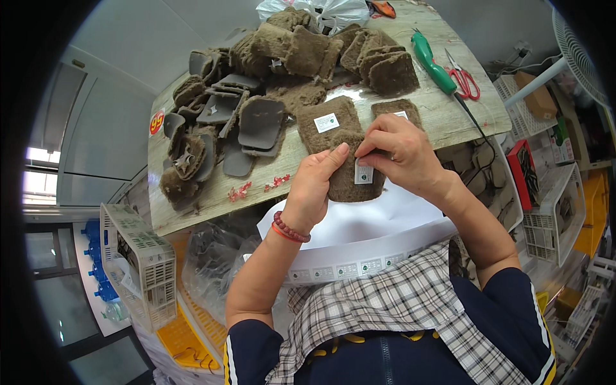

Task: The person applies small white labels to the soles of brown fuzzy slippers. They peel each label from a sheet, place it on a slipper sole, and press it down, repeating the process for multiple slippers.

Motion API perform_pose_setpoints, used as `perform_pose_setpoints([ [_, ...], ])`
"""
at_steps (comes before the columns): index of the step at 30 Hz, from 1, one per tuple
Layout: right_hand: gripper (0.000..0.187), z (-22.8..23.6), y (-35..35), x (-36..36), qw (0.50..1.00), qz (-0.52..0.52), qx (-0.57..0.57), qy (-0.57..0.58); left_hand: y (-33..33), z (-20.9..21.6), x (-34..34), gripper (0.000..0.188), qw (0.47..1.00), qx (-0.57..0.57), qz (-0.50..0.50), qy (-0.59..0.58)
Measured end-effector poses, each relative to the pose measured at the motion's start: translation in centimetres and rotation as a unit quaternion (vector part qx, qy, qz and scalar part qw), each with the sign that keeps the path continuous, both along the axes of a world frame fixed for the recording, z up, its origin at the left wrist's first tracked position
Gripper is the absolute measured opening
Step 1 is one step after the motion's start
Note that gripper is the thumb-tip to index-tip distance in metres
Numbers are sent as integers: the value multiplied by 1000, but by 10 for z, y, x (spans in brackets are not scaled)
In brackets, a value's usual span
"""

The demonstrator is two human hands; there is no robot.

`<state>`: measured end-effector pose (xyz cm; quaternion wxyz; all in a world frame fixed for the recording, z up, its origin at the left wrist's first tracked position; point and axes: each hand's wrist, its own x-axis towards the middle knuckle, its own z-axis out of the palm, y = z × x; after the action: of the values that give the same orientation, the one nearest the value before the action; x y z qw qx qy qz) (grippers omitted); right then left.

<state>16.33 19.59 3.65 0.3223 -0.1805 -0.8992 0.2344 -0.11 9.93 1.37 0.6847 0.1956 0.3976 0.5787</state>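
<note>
Over the table's near edge, my left hand (310, 185) grips a fuzzy brown pad (346, 191), thumb on top. A small white printed sticker (364, 174) lies on the pad's face, and the fingertips of my right hand (405, 151) pinch together at its upper edge. Just beyond, a larger fuzzy pad (345, 109) lies flat bearing a white sticker (326, 122). Another brown pad (387, 108), also stickered, is partly covered by my right hand. Across my lap drapes a white strip of printed stickers (346, 269).
Brown and grey-backed pads (262, 122) heap on the table's left and far side. To the right lie a green corded tool (433, 64) and red-handled scissors (464, 82). Red scraps (240, 191) dot the near edge. Plastic crates (151, 276) stand at both sides; a fan (581, 51) is far right.
</note>
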Motion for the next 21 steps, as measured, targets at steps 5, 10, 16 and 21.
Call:
perform_pose_setpoints([
  [5,13,0,-3,-1,1000,1,-17,8,-1,-1,-2,30,999,-7,36,-7],
  [10,10,8,-11,13,984,20,-149,96,-3,-4,-17,30,998,17,50,-39],
  [16,11,14,2,24,903,126,-377,163,-2,13,-28,25,991,-12,-62,119],
  [21,10,-9,-5,17,803,58,-589,73,6,15,-27,23,961,6,-125,246],
])
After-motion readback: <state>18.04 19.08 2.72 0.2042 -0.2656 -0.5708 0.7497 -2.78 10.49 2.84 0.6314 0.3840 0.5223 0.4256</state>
